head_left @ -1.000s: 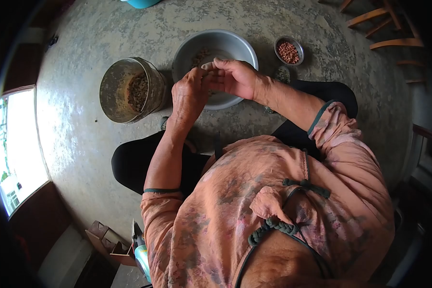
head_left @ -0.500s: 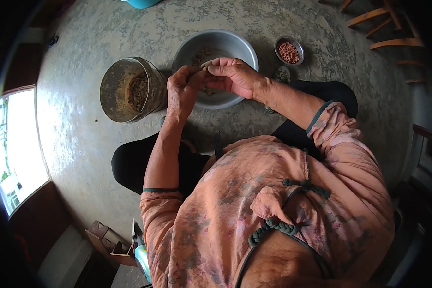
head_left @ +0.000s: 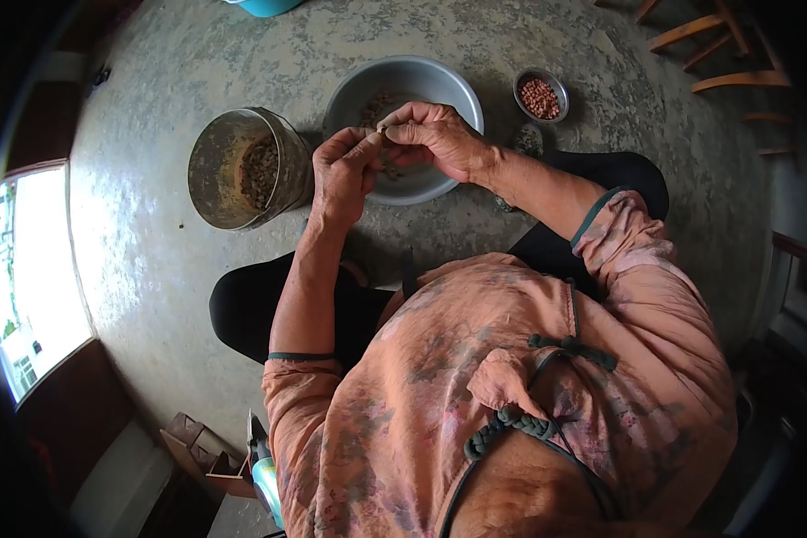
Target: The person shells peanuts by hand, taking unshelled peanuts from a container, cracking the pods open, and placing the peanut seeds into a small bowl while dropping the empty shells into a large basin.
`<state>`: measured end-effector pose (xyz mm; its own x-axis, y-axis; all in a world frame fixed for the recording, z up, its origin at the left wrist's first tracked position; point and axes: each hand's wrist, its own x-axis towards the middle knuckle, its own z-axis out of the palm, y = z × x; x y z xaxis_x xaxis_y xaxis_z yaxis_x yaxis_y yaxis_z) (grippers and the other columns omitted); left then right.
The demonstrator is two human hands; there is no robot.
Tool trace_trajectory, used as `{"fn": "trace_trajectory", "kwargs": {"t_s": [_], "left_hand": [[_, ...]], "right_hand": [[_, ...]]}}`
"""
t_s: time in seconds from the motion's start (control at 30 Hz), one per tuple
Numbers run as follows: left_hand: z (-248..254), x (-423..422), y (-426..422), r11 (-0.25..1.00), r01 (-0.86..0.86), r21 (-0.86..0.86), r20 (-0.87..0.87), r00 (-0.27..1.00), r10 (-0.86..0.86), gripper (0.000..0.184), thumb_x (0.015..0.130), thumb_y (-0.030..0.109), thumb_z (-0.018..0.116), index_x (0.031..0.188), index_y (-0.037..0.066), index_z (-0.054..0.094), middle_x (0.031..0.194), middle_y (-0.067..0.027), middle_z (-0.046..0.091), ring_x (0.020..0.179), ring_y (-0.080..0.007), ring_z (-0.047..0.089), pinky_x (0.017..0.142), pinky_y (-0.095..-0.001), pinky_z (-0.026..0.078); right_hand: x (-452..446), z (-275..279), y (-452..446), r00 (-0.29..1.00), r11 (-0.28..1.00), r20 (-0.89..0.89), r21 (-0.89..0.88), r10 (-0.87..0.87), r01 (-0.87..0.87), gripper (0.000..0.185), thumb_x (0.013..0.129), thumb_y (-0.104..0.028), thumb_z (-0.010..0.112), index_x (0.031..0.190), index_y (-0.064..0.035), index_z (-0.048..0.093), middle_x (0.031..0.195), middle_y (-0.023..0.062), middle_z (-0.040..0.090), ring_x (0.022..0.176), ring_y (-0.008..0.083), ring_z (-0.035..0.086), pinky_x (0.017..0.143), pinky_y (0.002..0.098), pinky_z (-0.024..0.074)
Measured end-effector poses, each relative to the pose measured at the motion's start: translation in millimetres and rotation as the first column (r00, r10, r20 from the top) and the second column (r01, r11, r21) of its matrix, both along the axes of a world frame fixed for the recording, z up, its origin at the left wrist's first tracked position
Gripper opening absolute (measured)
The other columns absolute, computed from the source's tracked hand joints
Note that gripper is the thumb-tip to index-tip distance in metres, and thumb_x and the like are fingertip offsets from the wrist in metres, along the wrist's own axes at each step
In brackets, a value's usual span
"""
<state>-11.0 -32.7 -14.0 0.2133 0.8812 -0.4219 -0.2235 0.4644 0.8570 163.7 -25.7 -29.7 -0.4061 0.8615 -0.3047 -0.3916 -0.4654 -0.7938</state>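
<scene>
Peanut pod (head_left: 382, 130), one, small: being held above the grey metal basin, partly hidden by fingers. Left hand (head_left: 339, 175): closing its grip on the pod, thumb and forefinger together. Right hand (head_left: 448, 143): clamping the same pod between thumb and forefinger, its other fingers curling over the basin.

Grey metal basin (head_left: 453, 90), round, wide: standing on the concrete floor (head_left: 152, 287), holding a scatter of pale brown pieces (head_left: 377, 108); whether pods or bare shells, cannot tell. Bare metal is showing around them.

Bucket (head_left: 213, 166), stained, with wire handle: standing left of the basin, its mouth facing the camera; containing a heap of brown unshelled peanuts (head_left: 260, 170), lying against the side nearer the basin.

Small metal bowl (head_left: 563, 91), round: sitting right of the basin, apart from it, holding reddish shelled kernels (head_left: 538, 97).

Turquoise tub (head_left: 269, 7), one: showing only partly at the top edge, its contents lying out of view.
</scene>
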Motion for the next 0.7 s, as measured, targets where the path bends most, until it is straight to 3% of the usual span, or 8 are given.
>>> {"fn": "trace_trajectory", "kwargs": {"t_s": [0.3, 0.57, 0.7], "left_hand": [[-1, 1, 0, 1.0, -0.002, -0.004, 0.035, 0.999, 0.002, 0.011, 0.085, 0.014, 0.061, 0.079, 0.005, 0.057, 0.059, -0.0001, 0.052, 0.04, -0.0038, 0.036, 0.035, -0.0186, 0.024], [-2, -5, 2, 0.994, 0.098, -0.057, 0.158, 0.983, -0.088, 0.015, 0.086, 0.013, 0.059, 0.074, 0.006, 0.054, 0.059, 0.0002, 0.05, 0.04, -0.0044, 0.037, 0.035, -0.0185, 0.024], [1, -5, -1, 0.986, 0.165, -0.029, 0.159, 0.975, -0.158, 0.015, 0.089, 0.014, 0.056, 0.077, 0.006, 0.053, 0.059, 0.0008, 0.047, 0.04, -0.0048, 0.035, 0.036, -0.019, 0.025]], "right_hand": [[1, -3, 2, 1.0, 1.0, -0.004, -0.019, 0.005, -0.005, 0.02, 0.086, -0.02, 0.061, 0.1, -0.0054, 0.061, 0.087, 0.0036, 0.064, 0.078, 0.0112, 0.062, 0.071, 0.0282, 0.0543], [7, 8, 11, 0.975, 0.962, 0.202, 0.233, 0.097, -0.143, 0.022, 0.084, -0.022, 0.064, 0.097, -0.0038, 0.064, 0.083, 0.0036, 0.065, 0.074, 0.0096, 0.061, 0.068, 0.0233, 0.0509], [12, 20, 13, 0.956, 0.942, 0.255, 0.26, 0.145, -0.212, 0.02, 0.083, -0.019, 0.065, 0.093, -0.0027, 0.065, 0.081, 0.0039, 0.066, 0.072, 0.0099, 0.061, 0.066, 0.0232, 0.0501]]}}
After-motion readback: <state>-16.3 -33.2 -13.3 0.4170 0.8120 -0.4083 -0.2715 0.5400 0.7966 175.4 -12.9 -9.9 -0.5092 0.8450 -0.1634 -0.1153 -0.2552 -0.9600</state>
